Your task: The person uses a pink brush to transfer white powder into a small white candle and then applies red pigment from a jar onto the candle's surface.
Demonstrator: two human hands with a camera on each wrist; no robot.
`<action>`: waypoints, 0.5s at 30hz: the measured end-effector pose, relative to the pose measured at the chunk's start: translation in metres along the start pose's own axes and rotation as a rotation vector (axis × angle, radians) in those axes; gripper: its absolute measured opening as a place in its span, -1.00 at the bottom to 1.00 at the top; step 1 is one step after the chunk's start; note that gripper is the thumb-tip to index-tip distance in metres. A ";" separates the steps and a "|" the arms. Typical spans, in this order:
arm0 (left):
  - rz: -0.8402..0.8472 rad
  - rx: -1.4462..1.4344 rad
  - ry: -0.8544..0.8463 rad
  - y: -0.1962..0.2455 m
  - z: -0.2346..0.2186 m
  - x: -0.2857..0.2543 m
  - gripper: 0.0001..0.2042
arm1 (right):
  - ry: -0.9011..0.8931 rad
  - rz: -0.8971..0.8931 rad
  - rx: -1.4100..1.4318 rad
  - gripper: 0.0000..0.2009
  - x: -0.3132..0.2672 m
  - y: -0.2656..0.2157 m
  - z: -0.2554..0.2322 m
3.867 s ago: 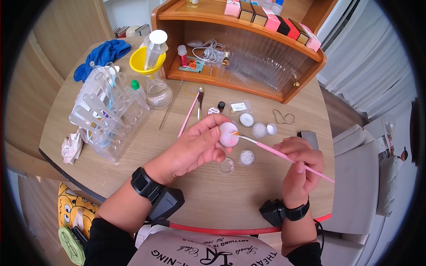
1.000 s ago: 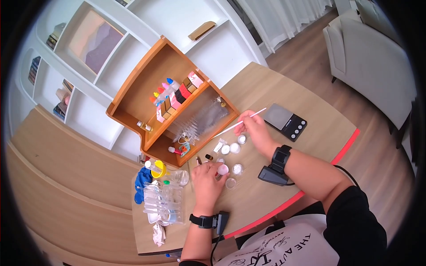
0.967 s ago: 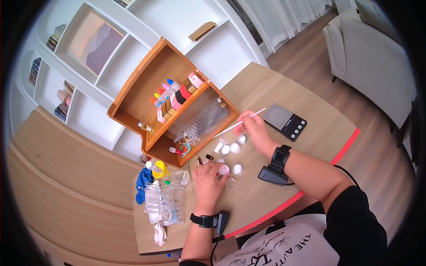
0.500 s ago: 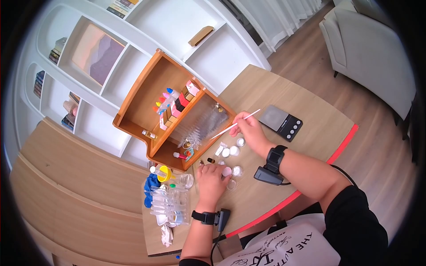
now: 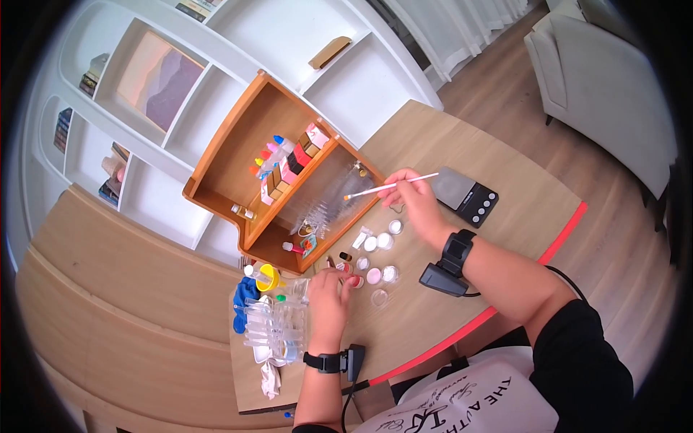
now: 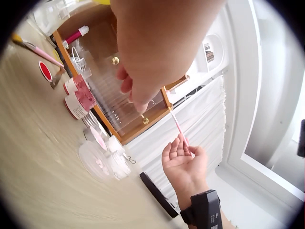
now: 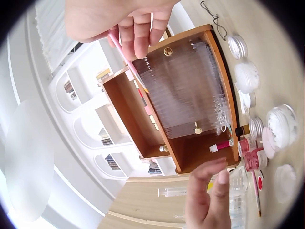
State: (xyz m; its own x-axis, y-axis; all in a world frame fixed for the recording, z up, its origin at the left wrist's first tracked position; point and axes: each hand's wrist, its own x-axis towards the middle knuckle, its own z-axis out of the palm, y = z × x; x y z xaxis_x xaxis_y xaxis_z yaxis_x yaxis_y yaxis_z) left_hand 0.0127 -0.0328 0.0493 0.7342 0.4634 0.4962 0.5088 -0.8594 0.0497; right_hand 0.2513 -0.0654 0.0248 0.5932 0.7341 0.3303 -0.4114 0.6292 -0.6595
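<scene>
My right hand (image 5: 411, 189) holds a slim pink-handled brush (image 5: 390, 186) in the air, its orange bristles pointing left past the cabinet door. My left hand (image 5: 330, 299) hovers low over the table, thumb and forefinger apart with nothing between them in the right wrist view. Right by its fingertips in the head view is a small jar with red contents (image 5: 356, 281); a second red jar (image 7: 245, 145) stands beside it. Just right of them sits a round pink-filled container (image 5: 373, 276), next to a jar of white flakes (image 5: 390, 273). A round transparent dish (image 5: 379, 297) lies in front.
White round containers (image 5: 384, 240) stand near the wooden cabinet (image 5: 271, 195). A digital scale (image 5: 465, 196) lies at right. Test tubes in a rack (image 5: 278, 325), a flask with a yellow funnel (image 5: 268, 277) and a blue cloth (image 5: 246, 303) crowd the left. Another brush (image 7: 256, 193) lies near the jars.
My left hand has let go of the pink-filled container and moved left, uncovering the red jar. My right hand has lifted the brush, and its bristles now show.
</scene>
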 end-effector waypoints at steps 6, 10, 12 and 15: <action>-0.139 0.064 0.050 -0.010 -0.024 -0.043 -0.93 | 0.056 -0.005 -0.056 -0.88 0.002 0.002 -0.002; -0.250 0.029 0.066 -0.024 -0.025 -0.061 -0.91 | 0.028 0.001 -0.108 -0.88 0.000 0.006 -0.003; -0.308 -0.030 0.077 -0.034 -0.021 -0.066 -0.81 | 0.020 0.014 -0.115 -0.90 -0.001 0.007 -0.001; -0.282 -0.017 0.042 -0.039 -0.013 -0.062 -0.72 | -0.017 0.002 -0.148 -0.93 -0.003 0.007 0.002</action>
State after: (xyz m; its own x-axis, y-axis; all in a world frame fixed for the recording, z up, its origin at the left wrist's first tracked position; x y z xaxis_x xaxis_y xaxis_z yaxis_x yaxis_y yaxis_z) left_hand -0.0585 -0.0314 0.0275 0.5449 0.6757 0.4964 0.6827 -0.7013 0.2052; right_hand 0.2452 -0.0627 0.0210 0.5800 0.7406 0.3393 -0.3056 0.5839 -0.7521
